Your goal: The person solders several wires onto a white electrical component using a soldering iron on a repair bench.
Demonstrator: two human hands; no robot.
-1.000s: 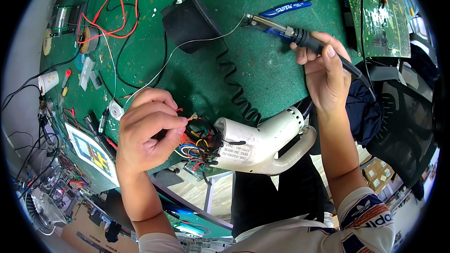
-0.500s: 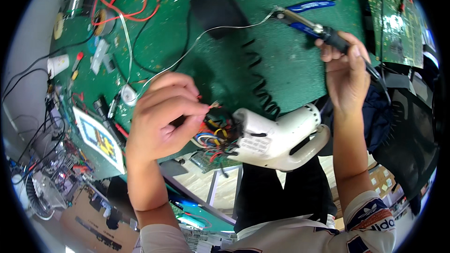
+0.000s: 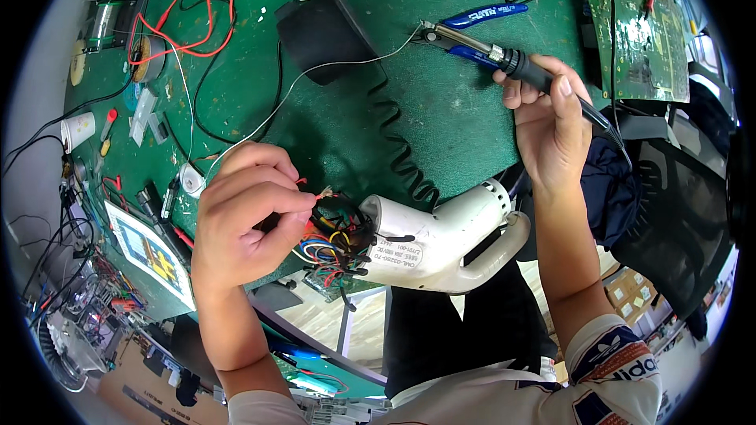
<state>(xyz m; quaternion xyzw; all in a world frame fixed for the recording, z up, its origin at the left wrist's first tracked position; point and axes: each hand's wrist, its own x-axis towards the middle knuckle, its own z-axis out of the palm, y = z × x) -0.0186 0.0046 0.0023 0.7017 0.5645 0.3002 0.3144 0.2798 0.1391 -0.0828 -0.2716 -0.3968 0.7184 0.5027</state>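
Fingers, left hand: pinching red wire, left of white handled housing; right hand: gripping soldering iron, beyond housing.

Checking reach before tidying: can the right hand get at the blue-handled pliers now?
Probably not: though close by, the right hand grips the soldering iron, which overlaps the pliers in this view.

there are 2 hands, 1 soldering iron, 1 white housing, 1 cup.
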